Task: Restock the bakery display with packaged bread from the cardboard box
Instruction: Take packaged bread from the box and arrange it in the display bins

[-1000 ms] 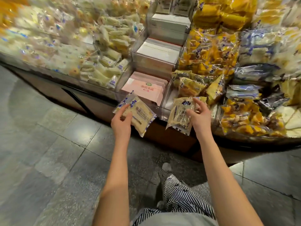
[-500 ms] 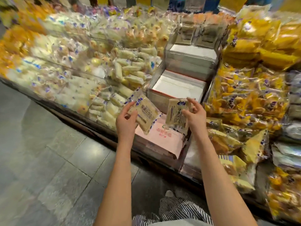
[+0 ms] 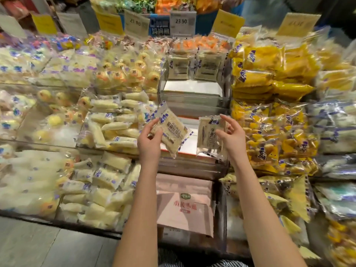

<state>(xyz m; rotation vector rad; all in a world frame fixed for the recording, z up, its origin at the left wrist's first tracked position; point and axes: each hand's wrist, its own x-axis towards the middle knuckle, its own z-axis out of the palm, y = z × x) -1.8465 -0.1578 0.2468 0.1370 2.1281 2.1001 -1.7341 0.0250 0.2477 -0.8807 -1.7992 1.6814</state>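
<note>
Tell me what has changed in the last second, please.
Both hands moved up and forward, from the pink tray to the white tray above. The left hand still holds its bread packet, the right hand the second packet. The display's stock looks unchanged.

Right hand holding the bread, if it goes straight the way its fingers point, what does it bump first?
Likely the clear tray in the middle column, just past the right hand and its bread packet. Depth is unclear, so it might pass over it.
</note>
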